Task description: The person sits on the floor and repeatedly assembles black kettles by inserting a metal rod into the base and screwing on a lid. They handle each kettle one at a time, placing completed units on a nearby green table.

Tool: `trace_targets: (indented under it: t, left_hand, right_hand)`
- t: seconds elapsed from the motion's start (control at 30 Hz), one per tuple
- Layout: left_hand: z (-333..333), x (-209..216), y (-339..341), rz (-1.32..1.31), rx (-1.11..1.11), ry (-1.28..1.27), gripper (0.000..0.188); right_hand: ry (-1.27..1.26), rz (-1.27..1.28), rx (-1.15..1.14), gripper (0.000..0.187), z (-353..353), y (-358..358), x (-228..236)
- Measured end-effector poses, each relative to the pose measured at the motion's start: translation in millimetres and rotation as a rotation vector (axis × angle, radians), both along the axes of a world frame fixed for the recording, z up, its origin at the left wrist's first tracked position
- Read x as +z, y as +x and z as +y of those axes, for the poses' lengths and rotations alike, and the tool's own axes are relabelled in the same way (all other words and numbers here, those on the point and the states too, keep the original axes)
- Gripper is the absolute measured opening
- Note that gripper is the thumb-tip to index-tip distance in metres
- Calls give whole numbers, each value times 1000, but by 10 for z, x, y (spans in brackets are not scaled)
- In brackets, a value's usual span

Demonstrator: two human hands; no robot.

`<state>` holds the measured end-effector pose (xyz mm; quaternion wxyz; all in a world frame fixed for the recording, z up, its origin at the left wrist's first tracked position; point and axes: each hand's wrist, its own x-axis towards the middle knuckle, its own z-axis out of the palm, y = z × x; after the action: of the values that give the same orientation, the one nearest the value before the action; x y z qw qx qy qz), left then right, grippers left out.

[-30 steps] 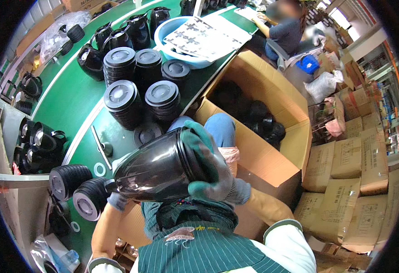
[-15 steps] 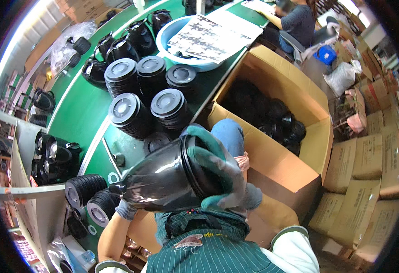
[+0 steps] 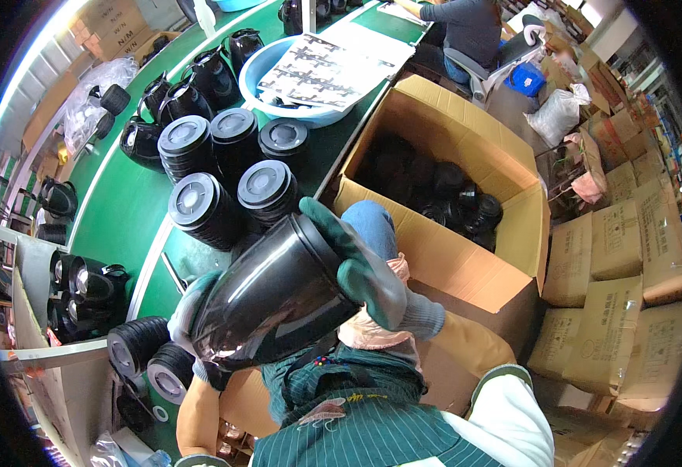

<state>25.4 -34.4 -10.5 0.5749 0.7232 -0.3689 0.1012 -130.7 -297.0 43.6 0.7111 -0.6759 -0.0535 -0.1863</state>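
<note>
A glossy black jug body (image 3: 271,300) lies tilted across my lap, held between both gloved hands. My left hand (image 3: 191,307) closes around its lower left end, which the fingers partly cover. At the upper right end, my right hand (image 3: 372,276) grips the rim, its green-coated fingers bent over the edge. The palm hides the face of that end. Just beyond the jug body, stacks of round black lids (image 3: 194,198) stand on the green table (image 3: 123,210). More ribbed black stacks (image 3: 170,373) lie by my left forearm.
An open carton (image 3: 465,272) holding black parts stands at my right. On the table are finished-looking black jugs (image 3: 181,101) and a light-blue basin (image 3: 251,70) with printed sheets (image 3: 310,70) on top. Closed cartons (image 3: 605,335) pile up at far right. Another person (image 3: 465,31) sits beyond.
The jug body has turned, and its narrow tip at the left no longer shows. My left hand has come into view around that end. My right hand's spread fingers have shifted along the rim.
</note>
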Motion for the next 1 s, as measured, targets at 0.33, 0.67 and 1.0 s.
trace_targets:
  t: [0.33,0.67,1.0]
  left_hand:
    - [-87,296,-60,-385,-17,47,27]
    - [122,-18,33,283,-74,-33,31]
    - [-157,675,179,-427,-175,138,26]
  right_hand:
    - [466,130,82,77,-3,18,-359]
    - [139,-65,-87,96,355,-99,159]
    - [-125,5,-54,88,-253,-292,-854]
